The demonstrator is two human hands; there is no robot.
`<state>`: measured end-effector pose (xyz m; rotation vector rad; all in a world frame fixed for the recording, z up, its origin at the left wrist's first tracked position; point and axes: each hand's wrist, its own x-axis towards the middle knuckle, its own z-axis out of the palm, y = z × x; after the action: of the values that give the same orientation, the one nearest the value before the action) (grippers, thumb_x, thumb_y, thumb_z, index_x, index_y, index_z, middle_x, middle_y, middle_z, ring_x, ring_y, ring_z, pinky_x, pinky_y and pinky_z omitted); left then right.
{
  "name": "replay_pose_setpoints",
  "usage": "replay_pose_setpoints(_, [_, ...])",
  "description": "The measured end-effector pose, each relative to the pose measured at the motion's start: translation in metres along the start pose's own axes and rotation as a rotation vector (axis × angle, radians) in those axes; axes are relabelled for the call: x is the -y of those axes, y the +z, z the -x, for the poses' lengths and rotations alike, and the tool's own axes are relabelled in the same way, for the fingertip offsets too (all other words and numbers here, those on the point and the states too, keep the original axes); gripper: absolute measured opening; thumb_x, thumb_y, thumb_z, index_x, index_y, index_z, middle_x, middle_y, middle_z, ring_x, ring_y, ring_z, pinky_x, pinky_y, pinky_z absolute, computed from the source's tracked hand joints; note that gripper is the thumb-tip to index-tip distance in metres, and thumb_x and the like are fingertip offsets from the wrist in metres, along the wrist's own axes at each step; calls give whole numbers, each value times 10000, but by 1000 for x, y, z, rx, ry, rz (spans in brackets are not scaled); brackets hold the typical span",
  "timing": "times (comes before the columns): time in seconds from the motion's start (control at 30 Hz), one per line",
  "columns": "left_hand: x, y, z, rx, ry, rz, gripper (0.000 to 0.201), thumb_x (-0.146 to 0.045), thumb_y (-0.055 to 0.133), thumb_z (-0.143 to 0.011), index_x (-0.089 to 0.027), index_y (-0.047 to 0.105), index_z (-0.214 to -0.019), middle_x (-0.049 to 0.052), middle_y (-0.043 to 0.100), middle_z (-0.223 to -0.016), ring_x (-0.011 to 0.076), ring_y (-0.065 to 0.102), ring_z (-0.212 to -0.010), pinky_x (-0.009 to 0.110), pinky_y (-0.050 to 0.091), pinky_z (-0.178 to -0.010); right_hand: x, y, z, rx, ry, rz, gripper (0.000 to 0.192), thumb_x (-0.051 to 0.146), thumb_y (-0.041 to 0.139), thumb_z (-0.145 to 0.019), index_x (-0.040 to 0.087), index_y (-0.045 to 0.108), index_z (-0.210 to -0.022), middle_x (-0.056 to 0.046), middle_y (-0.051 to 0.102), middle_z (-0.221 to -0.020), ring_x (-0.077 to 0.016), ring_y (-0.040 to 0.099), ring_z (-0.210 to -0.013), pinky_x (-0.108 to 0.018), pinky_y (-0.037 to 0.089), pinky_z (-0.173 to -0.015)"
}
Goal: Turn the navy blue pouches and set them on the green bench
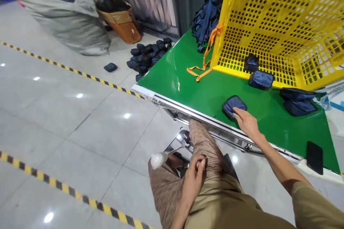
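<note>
A small dark-blue fabric pouch (234, 106) lies on the green tabletop (177, 75) near its front edge. At its near side, my right hand (246, 123) has its thumb and fingers closed on the pouch. My left hand (195, 173) rests by my thigh with curled fingers; what they hold, if anything, is hidden. Another blue pouch (261, 79) sits at the yellow basket's opening, and a darker pouch (252, 62) is inside. More dark-blue pouches (299, 102) lie to the right.
The yellow basket (224, 25) lies tipped on its side, an orange strap (205, 66) hanging from it. A phone (314, 157) lies at the near right. Dark fabric pieces (206, 18) are heaped behind. Pouches (147, 57) are piled on the floor beside a sack (72, 21) and a box (120, 25).
</note>
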<state>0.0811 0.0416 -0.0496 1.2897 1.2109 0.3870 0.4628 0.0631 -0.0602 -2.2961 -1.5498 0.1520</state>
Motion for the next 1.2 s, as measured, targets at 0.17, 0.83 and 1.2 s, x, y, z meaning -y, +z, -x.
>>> replay_pose_setpoints(0.17, [-40,1,-8,-8,70,175,544,-728,535,-1099,-223,710,-1206,-18,610,-831,182,584,-761,284,484,-735,110,-2,31,101,-155,-275,470,499,500,-1193,243,798,-1451,-103,814,-1424,-329,763,-1306,-499,612,-1140])
replay_pose_setpoints(0.83, [-37,0,22,-135,282,44,371,-464,527,-1159,-234,735,-954,53,756,-868,221,676,-792,334,539,-795,152,5,58,92,149,-579,658,824,442,-1078,264,507,-740,25,476,-674,-188,453,-671,-306,387,-632])
replay_pose_setpoints(1.2, [-56,-14,38,-158,625,-98,370,-339,510,-1146,-190,707,-1422,195,681,-1546,323,649,-1456,502,532,-1271,209,-36,89,-61,-67,-450,543,642,665,-1058,234,654,-1417,-159,756,-1324,-346,724,-1157,-463,588,-978])
